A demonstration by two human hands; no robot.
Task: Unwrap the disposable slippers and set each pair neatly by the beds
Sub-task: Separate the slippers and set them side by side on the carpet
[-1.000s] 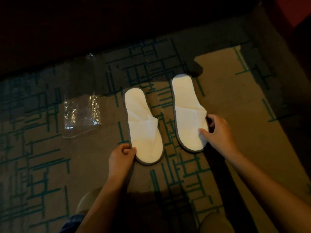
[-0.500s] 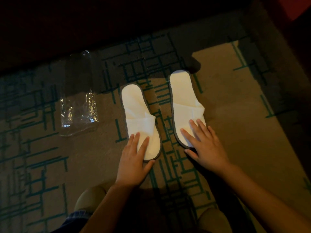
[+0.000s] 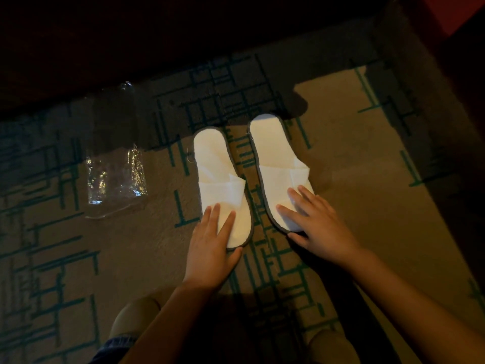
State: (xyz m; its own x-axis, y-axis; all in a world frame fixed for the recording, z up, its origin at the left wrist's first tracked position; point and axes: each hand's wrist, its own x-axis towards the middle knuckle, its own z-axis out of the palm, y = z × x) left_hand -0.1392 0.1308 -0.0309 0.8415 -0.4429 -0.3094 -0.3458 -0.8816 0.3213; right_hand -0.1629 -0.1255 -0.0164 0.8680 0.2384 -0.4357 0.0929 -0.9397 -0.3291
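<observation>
While both hands are lying flat on the slippers, the scene is reading as follows:

Left hand (image 3: 210, 248): lying palm down on the near end of the left slipper (image 3: 223, 185), fingers straight and slightly spread, the thumb reaching round the near tip; it is pressing on the fabric, not gripping it

Right hand (image 3: 319, 227): lying palm down on the near end of the right slipper (image 3: 280, 169), fingers straight and fanned toward the left, the thumb sitting on the carpet (image 3: 367, 179) just below the slipper's tip; it is holding nothing

Left slipper: white with a dark edging, lying flat on the carpet, strap end toward the person, its other end pointing away

Right slipper: same make, lying just beside the left one with a narrow strip of carpet showing between them; the two are running roughly parallel, the right one sitting a little farther from the person

Wrapper (image 3: 115, 177): clear, crinkled plastic lying flat on the carpet well to the left of the slippers, catching glints of light, apart from both hands

Carpet: tan with teal line patterning, part lit and part falling in shadow

Far side: a dark mass (image 3: 157, 35) is filling the top of the view beyond the slippers; too dim to say what it is

Near edge: the person's knees (image 3: 133, 319) are showing at the bottom of the view, below the forearms

Light: dim overall, the slippers standing out as the brightest things
</observation>
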